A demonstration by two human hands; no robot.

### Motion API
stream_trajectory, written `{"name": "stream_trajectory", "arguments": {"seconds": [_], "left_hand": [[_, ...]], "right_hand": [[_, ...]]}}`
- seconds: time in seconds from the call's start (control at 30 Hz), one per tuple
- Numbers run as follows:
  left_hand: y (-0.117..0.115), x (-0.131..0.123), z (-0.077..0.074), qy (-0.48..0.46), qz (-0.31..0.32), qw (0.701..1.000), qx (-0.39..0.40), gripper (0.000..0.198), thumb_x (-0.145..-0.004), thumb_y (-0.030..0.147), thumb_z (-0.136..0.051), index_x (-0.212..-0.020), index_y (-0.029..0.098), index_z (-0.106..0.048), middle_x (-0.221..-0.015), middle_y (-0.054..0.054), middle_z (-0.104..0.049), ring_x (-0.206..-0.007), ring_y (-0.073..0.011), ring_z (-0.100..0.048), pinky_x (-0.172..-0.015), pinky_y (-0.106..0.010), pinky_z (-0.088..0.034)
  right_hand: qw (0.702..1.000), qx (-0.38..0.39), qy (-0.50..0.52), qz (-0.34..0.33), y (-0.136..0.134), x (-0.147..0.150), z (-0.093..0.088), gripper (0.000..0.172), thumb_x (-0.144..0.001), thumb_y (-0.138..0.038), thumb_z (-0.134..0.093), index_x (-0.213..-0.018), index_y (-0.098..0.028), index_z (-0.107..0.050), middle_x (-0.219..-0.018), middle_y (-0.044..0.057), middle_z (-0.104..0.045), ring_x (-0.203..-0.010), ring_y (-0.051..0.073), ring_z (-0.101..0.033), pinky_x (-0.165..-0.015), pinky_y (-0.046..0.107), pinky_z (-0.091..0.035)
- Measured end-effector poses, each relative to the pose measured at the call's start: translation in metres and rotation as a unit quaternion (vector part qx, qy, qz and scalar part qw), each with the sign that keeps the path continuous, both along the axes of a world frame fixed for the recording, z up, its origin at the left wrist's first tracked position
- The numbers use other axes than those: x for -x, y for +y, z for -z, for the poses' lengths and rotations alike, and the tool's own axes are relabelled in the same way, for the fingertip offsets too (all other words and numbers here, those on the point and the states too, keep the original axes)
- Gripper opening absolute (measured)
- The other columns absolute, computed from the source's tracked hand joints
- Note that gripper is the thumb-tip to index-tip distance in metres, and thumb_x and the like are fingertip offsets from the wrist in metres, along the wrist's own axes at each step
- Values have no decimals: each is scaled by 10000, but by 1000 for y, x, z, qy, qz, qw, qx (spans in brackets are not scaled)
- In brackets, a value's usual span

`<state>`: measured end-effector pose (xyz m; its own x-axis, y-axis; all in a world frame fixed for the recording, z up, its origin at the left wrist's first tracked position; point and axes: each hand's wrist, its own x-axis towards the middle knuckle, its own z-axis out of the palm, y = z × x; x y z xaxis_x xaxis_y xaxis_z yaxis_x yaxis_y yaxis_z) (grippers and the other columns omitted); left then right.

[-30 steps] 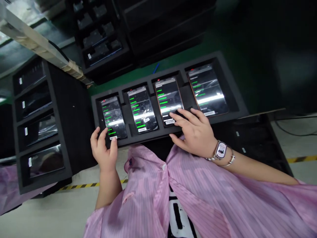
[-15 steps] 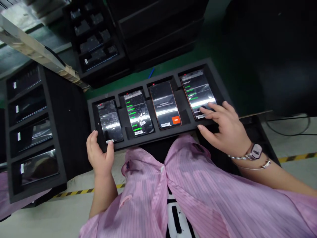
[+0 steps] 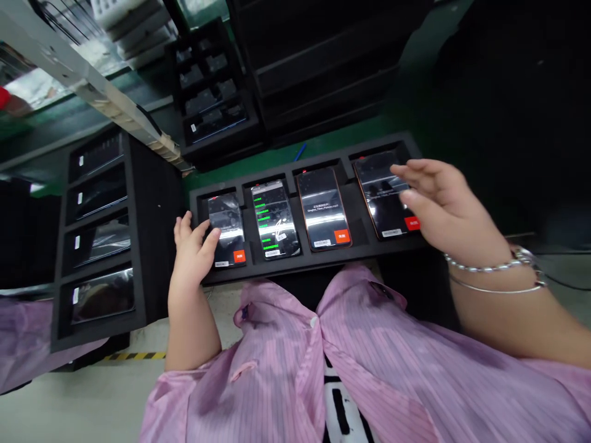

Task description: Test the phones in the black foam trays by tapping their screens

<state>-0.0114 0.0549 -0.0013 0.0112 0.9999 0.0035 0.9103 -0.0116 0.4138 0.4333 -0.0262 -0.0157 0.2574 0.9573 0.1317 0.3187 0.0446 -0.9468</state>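
A black foam tray in front of me holds several smartphones in a row, each in its own slot. My left hand is at the tray's left end, fingers apart, its thumb by the left edge of the leftmost phone. That phone's screen is dark with a red button. Beside it, a phone with green text lines lies screen up. The third phone shows white text and a red button. Over the rightmost phone, also with a red button, my right hand hovers with fingers spread, covering part of its right side.
At left stands a stack of black foam trays holding phones. Another black tray with dark devices sits behind, near a pale metal post. A thin blue object lies on the green surface behind the tray.
My right hand has lifted from the rightmost phone's lower screen. The leftmost and rightmost phones now show red buttons; the right one's green text is gone. My left thumb has shifted up along the left phone.
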Motion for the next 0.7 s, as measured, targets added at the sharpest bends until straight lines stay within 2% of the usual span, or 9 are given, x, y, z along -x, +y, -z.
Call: {"name": "stream_trajectory", "arguments": {"seconds": [0.13,0.23,0.33,0.4,0.47,0.53,0.6,0.67,0.7], "left_hand": [[-6,2,-8,-130,-7,991,-24,588,-905,687,-611,-1208,209,-773,-1583,-150,-537,-1595,-399,-306,-1311,-604,-257],[-10,-8,-12,-247,-1,968,-38,513,-884,610,-692,-1204,215,-759,-1439,-129,-660,-1416,-336,-567,-1232,-515,-433],[-4,-15,-8,-340,-37,940,-2,446,-856,511,-741,-1175,199,-741,-1067,-85,-775,-1018,-257,-744,-929,-402,-619],[1,-17,-6,-373,-60,925,43,391,-817,435,-774,-1119,190,-739,-812,-30,-727,-751,-196,-709,-697,-312,-598],[1,-16,-12,-387,-62,918,52,341,-774,367,-808,-1058,192,-736,-689,14,-650,-618,-147,-629,-585,-254,-528],[-9,-14,-27,-410,-57,910,1,345,-747,342,-841,-1042,208,-721,-682,32,-619,-598,-125,-598,-572,-235,-508],[-28,-10,-49,-452,-55,886,-94,424,-738,392,-854,-1095,231,-692,-778,28,-646,-686,-128,-634,-652,-245,-548],[-51,-3,-73,-482,-73,853,-187,572,-728,531,-827,-1196,256,-644,-944,18,-679,-846,-152,-671,-787,-276,-584],[-63,2,-84,-470,-88,856,-197,662,-732,635,-786,-1263,282,-610,-1018,20,-685,-914,-168,-679,-831,-295,-592]], "right_hand": [[979,13,186,80,3,-11,-16,227,-913,-349,-660,-1134,-364,-707,-1386,55,-681,-1426,309,-562,-1084,648,-534],[969,43,234,74,10,-30,-18,206,-923,-351,-625,-1068,-384,-768,-1357,61,-698,-1420,316,-563,-1072,650,-533],[966,94,235,46,21,-39,-11,181,-870,-372,-699,-1020,-337,-794,-1257,107,-740,-1305,325,-644,-1125,636,-503],[967,108,227,35,27,-35,-8,180,-815,-352,-753,-975,-284,-800,-1186,134,-756,-1190,330,-696,-1113,617,-518],[969,97,219,53,32,-28,-8,196,-748,-284,-798,-936,-230,-799,-1090,145,-763,-1046,315,-731,-1058,588,-559],[971,89,213,70,34,-22,-10,223,-705,-228,-816,-923,-190,-795,-1001,144,-758,-924,287,-738,-978,556,-600],[976,95,186,69,35,-20,-13,226,-712,-221,-822,-930,-171,-792,-957,150,-753,-859,269,-732,-885,527,-624],[980,116,149,66,37,-22,-14,228,-726,-253,-841,-929,-163,-791,-947,165,-755,-810,255,-724,-799,497,-626],[980,133,134,68,37,-23,-13,242,-729,-284,-856,-928,-162,-791,-946,169,-757,-777,244,-716,-754,479,-621]]}}
